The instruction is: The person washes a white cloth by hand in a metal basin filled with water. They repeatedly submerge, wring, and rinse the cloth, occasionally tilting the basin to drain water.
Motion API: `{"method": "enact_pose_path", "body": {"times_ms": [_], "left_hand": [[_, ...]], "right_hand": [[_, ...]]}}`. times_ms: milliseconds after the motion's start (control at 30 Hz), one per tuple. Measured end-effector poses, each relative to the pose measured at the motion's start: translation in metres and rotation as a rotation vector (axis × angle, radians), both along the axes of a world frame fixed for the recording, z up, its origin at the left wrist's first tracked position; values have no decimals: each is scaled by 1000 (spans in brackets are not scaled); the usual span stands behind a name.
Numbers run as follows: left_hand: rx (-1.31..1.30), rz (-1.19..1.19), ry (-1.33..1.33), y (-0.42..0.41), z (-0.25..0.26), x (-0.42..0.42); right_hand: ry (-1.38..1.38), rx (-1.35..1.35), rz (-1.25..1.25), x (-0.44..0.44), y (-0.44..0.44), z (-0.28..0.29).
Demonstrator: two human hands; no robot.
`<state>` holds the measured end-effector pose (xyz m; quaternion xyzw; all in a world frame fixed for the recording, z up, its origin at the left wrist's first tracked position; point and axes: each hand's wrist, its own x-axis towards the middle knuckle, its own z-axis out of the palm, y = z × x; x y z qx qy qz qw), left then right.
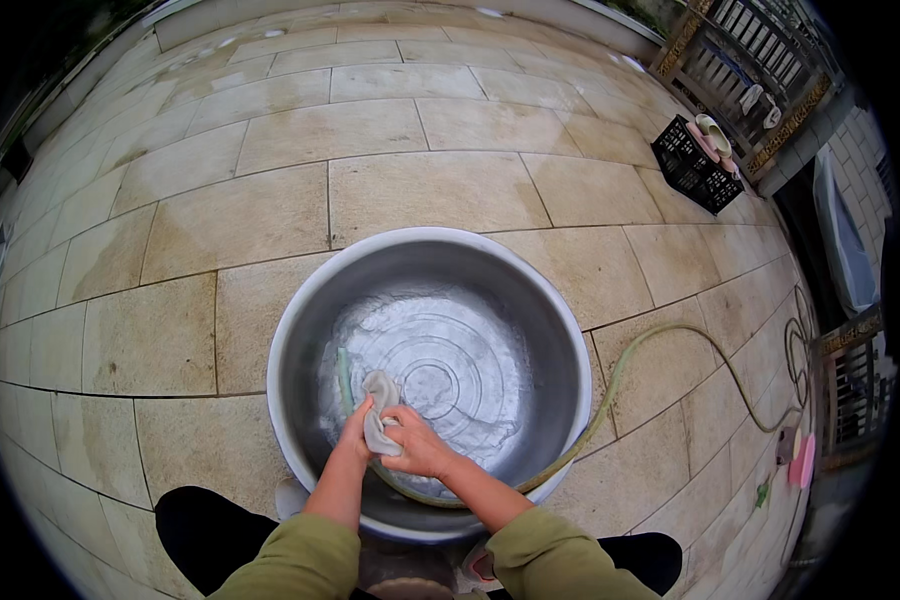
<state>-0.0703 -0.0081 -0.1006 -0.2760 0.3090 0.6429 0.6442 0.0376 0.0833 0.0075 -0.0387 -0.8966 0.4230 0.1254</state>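
Note:
Both hands grip a small bunched light grey cloth (379, 390) above the inside of a large round metal basin (429, 234). My left hand (356, 433) holds its left side, and my right hand (418, 448) is closed around its lower right part. Parts of the cloth are hidden by the fingers; whether it is a sock cannot be told. Shallow clear water (472, 352) lies over the ringed basin floor. A green hose (607, 409) comes over the right rim, passes below my forearms and ends with its pale tip (343, 371) left of my hands.
Stone paving slabs (435, 191) surround the basin, with wet patches. A black plastic crate (694, 169) bearing pale shoes (712, 136) stands at the upper right, beside wooden railings (735, 67). The hose loops along the right side, near a pink object (802, 461).

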Motion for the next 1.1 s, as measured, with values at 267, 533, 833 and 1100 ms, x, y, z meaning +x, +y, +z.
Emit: {"method": "enact_pose_path", "body": {"times_ms": [267, 533, 833, 1100], "left_hand": [[8, 413, 415, 47, 91, 22], [-28, 177, 1173, 56, 115, 44], [172, 59, 363, 41, 131, 43], [327, 294, -18, 38, 129, 14]], "right_hand": [[48, -937, -757, -19, 34, -1], [5, -1467, -484, -13, 50, 30], [129, -678, -743, -14, 40, 45], [413, 126, -407, -21, 9, 78]]}}
